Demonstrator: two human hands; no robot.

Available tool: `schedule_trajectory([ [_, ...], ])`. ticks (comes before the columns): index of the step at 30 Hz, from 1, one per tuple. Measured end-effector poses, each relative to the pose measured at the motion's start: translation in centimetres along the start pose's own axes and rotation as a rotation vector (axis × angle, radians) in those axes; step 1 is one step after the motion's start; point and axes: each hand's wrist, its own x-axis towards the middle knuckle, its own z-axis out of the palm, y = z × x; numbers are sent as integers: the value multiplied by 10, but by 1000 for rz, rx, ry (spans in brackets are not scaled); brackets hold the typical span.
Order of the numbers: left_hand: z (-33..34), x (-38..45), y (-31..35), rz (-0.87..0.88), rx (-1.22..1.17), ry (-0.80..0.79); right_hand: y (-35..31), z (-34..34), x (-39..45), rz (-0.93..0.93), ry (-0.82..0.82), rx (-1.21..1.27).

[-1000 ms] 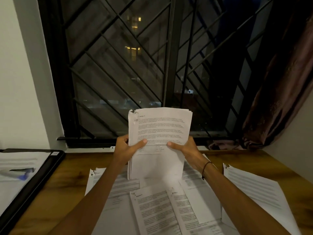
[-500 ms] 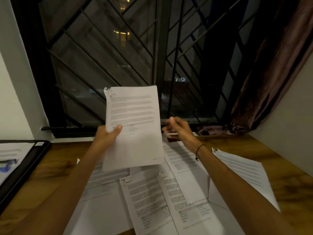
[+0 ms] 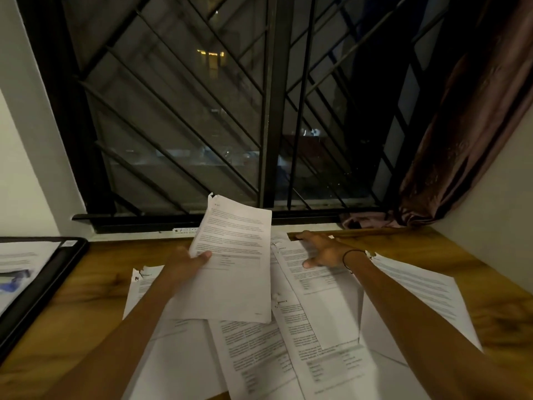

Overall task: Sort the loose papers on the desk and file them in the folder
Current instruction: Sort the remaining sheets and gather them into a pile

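Bottom of frame: loose papers overlap in a fan across the wooden desk, printed side up, several with torn top-left corners. One sheet lies apart toward the right edge, partly under your right forearm.

Mid frame, left of centre: your left hand grips a stack of papers, thumb on the front face near the stack's left edge, fingers behind. The stack is lifted off the desk and tilted, its top edge leaning toward the window.

Mid frame, right of centre: your right hand lies palm-down on a sheet on top of the spread, fingers spread and fairly straight, thumb on the print. It pinches nothing. There is a dark band on that wrist.

Left edge: the black folder lies open on the desk, with paper inside and a blue object on it; too blurred to identify.

Top half: barred window, dark outside, a few lit windows beyond. Upper right: brown curtain, bunched down to the sill.
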Motion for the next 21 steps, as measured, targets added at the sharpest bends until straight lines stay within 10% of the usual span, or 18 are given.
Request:
schedule_trajectory([
  [11,4,-13,-2,25,-54,-27,-12,-16,27,105,-85,-294],
  [21,-3,-6,-14,55,-95,-51,-7,-18,32,-23,361,-46],
])
